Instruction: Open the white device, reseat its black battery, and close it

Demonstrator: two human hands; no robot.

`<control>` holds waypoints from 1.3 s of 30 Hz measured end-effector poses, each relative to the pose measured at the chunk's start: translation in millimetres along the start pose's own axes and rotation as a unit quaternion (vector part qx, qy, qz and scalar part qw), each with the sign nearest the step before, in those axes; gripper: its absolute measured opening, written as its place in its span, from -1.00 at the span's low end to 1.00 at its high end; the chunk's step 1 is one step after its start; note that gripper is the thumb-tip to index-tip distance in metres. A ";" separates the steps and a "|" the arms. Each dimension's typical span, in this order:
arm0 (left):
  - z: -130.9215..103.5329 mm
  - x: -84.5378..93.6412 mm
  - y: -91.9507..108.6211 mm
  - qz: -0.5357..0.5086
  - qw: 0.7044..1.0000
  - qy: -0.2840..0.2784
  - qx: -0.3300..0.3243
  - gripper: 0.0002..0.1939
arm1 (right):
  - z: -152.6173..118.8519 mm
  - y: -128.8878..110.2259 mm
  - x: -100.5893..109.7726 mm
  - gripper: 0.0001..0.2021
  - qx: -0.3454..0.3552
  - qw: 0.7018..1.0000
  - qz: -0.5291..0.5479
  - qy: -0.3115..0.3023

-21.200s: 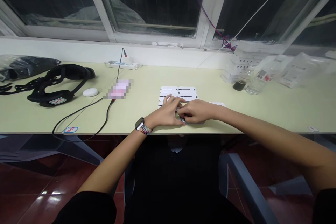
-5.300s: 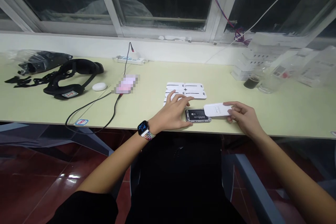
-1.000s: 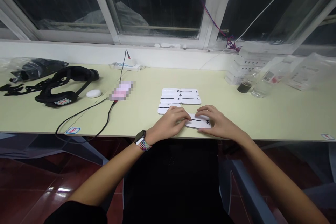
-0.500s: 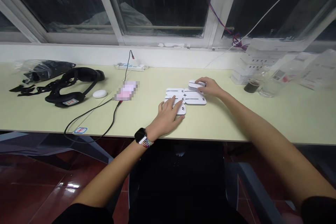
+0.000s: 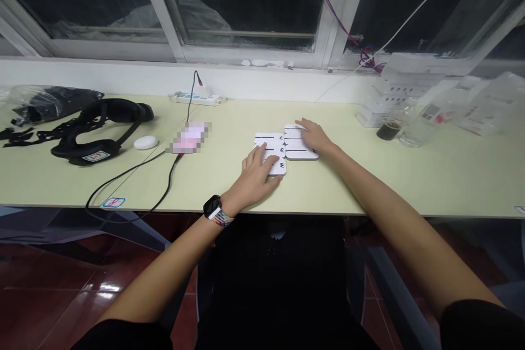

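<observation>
Several white rounded cards with black lines and W marks lie in two adjoining columns on the pale green table [image 5: 197,180]. My left hand [image 5: 255,179] rests with fingers spread over the lower part of the left column [image 5: 268,136]. On the right column [image 5: 301,152], my right hand [image 5: 315,135] lies across the upper right side with its fingers extended, covering part of the cards. The two columns touch or nearly touch. A watch with a colourful band is on my left wrist.
To the left are a black headset [image 5: 92,131], a white oval object [image 5: 146,143], a blurred phone [image 5: 189,138] with a cable and a power strip [image 5: 199,99]. At the right stand a cup of dark liquid [image 5: 388,130], clear containers and white boxes [image 5: 404,85].
The upper right card, apart and tilted before, now sits in line with the right column. My right hand has moved slightly with it; the whole view has shifted a little.
</observation>
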State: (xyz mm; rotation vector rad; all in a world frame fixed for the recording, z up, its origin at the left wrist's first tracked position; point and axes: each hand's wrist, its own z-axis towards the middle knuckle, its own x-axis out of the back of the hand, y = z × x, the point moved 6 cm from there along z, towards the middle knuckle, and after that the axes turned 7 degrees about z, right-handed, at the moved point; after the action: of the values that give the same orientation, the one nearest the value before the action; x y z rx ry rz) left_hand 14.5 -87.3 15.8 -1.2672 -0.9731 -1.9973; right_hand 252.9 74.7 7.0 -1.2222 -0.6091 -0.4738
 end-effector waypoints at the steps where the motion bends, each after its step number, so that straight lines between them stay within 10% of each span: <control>1: 0.2 -0.1 0.0 0.001 1.000 -0.003 0.003 -0.55 | -2.8 0.5 -4.1 -0.38 -0.002 1.000 -0.004 -0.006; 39: 4.6 -3.8 -4.7 0.003 1.000 0.010 0.008 -0.53 | -71.5 -38.7 -28.0 -0.30 -0.007 0.982 -0.165 -0.088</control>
State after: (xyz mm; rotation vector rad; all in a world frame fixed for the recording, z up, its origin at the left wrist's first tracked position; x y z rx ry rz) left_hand 14.6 -80.5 12.3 -1.2390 -0.9731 -1.9908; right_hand 219.8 -4.4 0.6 -1.1879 -0.9683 -0.6518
